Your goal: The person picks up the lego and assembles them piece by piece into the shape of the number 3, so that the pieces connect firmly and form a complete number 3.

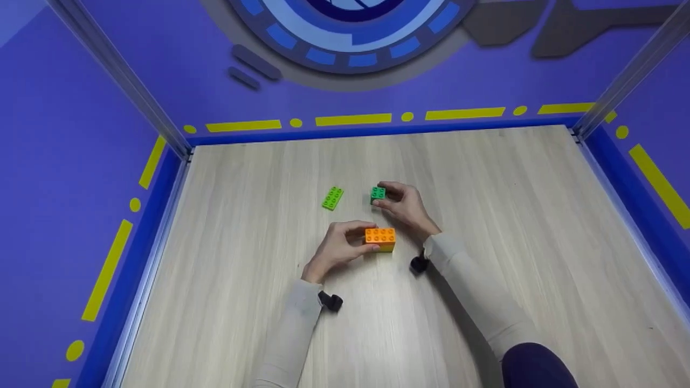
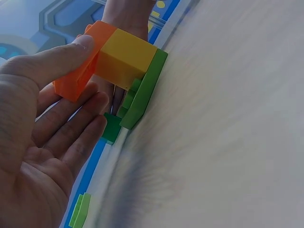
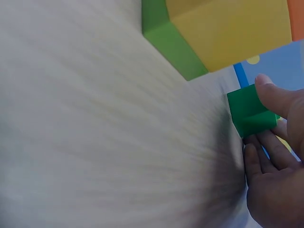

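As the left grip (image 1: 342, 244) holds an orange-topped plastic block stack (image 1: 380, 237) mid-frame, the right grip (image 1: 406, 205) pinches a green plastic cube (image 1: 378, 193); building likely needs lining up.

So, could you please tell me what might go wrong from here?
The left hand pinches the orange brick, so the yellow brick and green base beneath might pull loose when moved. The right hand, pinching the dark green brick close by, could bump them.
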Tool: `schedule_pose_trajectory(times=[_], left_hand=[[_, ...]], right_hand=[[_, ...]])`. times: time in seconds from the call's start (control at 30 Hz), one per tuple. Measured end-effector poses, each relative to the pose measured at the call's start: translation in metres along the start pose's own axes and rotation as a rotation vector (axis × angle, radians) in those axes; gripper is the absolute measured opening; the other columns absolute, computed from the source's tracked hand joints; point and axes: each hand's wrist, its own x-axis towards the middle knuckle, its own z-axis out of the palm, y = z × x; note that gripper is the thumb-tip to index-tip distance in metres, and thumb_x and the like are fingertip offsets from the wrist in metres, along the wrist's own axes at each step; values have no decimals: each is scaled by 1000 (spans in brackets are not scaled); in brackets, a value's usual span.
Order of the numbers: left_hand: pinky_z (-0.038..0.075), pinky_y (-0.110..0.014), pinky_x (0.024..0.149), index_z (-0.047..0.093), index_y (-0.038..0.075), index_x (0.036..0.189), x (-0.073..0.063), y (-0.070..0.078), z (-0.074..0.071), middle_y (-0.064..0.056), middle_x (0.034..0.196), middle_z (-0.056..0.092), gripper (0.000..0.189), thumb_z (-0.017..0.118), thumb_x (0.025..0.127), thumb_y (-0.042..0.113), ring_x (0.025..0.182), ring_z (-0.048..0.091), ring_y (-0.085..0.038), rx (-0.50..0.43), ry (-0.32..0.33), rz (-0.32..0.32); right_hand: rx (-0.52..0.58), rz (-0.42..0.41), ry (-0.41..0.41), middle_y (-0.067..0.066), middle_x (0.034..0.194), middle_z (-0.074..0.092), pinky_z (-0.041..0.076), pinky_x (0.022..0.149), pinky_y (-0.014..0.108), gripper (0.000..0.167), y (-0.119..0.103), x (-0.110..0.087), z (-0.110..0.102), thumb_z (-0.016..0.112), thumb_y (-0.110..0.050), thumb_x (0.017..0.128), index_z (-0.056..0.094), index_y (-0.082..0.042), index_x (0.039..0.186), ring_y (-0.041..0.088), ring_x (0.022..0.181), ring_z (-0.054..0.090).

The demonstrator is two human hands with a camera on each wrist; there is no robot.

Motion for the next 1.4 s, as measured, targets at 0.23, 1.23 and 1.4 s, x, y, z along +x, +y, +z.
schedule_pose_trajectory(times=[0.23,1.23,1.4], left_hand=[[56,-28,104,75,10,133,0,-1,1,-4,132,76,48,90,89,22,121,72,-16,6,3,-1],[59,-26,98,72,9,138,-2,-1,5,-8,134,75,51,87,91,21,119,74,-16,-48,11,-84],[59,-27,98,72,9,139,-2,0,4,-8,136,74,51,87,92,21,120,74,-17,-50,11,-75]], right_hand=[[-19,-2,12,14,143,70,50,114,45,51,-1,0,1,83,-15,95,68,-6,143,30,131,67],[7,92,1,7,137,73,54,109,43,46,-16,-4,-7,80,-24,97,71,-15,141,23,125,69],[25,111,2,4,136,73,55,108,42,45,-19,-6,-10,81,-25,97,72,-17,141,22,124,69]])
